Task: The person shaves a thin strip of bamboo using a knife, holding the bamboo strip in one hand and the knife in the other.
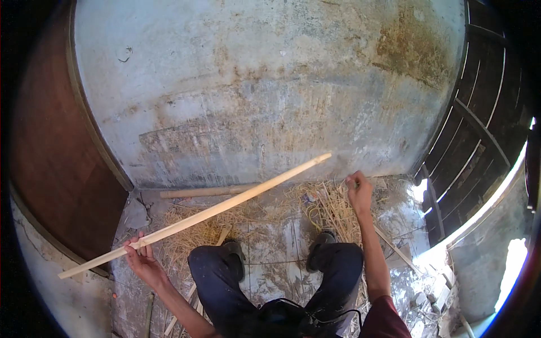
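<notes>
A long, pale split-bamboo strip slants up from the lower left to the middle, held off the floor. Near its lower end my left hand grips it, fingers wrapped around its edge. The strip's far tip points toward my right hand without touching it. That hand is raised in front of the wall, its fingers curled and pinched together. Whatever lies between those fingers, if anything, is too small to make out. Below both hands my knees are bent, with dark shoes on the floor.
Thin shavings lie heaped around my feet. A round bamboo pole rests along the base of the stained wall. At left stands a brown door; dark wooden planks close off the right. Rubble lies lower right.
</notes>
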`<state>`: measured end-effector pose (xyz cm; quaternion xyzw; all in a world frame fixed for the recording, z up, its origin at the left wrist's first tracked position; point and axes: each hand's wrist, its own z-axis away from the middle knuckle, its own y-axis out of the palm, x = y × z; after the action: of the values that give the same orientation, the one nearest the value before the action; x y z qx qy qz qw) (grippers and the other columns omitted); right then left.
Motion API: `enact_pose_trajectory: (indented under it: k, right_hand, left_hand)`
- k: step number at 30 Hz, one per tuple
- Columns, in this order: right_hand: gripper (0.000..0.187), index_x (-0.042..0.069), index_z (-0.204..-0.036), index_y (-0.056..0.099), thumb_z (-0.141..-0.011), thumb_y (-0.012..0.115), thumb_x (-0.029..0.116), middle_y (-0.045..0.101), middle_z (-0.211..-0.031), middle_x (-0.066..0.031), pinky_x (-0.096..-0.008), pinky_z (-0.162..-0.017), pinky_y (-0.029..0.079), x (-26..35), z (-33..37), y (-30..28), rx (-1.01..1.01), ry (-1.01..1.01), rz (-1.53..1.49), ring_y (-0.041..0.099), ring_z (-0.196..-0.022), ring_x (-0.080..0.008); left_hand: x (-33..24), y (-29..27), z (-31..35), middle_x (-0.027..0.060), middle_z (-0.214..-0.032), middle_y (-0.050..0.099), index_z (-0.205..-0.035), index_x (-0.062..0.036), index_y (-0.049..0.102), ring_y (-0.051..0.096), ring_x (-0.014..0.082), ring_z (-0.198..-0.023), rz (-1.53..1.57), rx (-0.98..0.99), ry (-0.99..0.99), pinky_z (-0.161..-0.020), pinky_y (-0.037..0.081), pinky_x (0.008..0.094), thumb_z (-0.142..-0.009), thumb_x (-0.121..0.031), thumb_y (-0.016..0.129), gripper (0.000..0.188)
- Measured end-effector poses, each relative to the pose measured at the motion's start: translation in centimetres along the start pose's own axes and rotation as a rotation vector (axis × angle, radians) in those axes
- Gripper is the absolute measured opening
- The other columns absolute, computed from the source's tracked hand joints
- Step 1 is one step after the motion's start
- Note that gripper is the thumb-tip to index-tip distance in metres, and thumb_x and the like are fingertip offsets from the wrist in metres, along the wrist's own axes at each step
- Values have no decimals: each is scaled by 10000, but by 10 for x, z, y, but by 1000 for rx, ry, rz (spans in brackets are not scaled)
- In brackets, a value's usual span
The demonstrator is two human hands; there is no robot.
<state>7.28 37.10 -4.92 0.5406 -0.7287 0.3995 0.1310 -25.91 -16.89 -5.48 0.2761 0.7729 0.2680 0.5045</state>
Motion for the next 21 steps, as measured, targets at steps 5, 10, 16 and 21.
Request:
enact_pose_trajectory:
  k: [5,10,16,21]
  right_hand:
    - [159,56,-1023,614,-961,706,170,626,-685,-137,-386,-566,456,11,18,12,45,8,20,613,-604,-324]
    - [286,68,-1184,585,-1021,672,286,413,-627,52,-235,-448,255,25,11,27,290,796,-1096,330,-481,-69]
    - [500,68,-1431,574,-1071,599,413,400,-671,76,-229,-441,242,86,17,53,542,671,-1291,303,-483,-39]
    - [448,64,-1318,646,-1071,602,435,445,-736,62,-228,-439,244,119,17,73,467,619,-1266,326,-486,-41]
  left_hand:
    - [12,19,11,185,-1299,628,-1302,-22,532,624,358,-1300,-26,-61,-35,-1119,541,477,-1088,-326,584,375]
    - [35,47,33,233,-1401,573,-1313,1,512,568,372,-1366,53,-75,-94,-1162,505,481,-1099,-311,560,382]
    - [58,57,51,246,-1433,556,-1305,0,515,545,371,-1391,120,-59,-170,-1187,479,482,-1111,-300,533,358]
    - [66,56,82,205,-1406,603,-1363,-18,518,568,325,-1377,75,42,-324,-1152,510,446,-1103,-348,548,421]
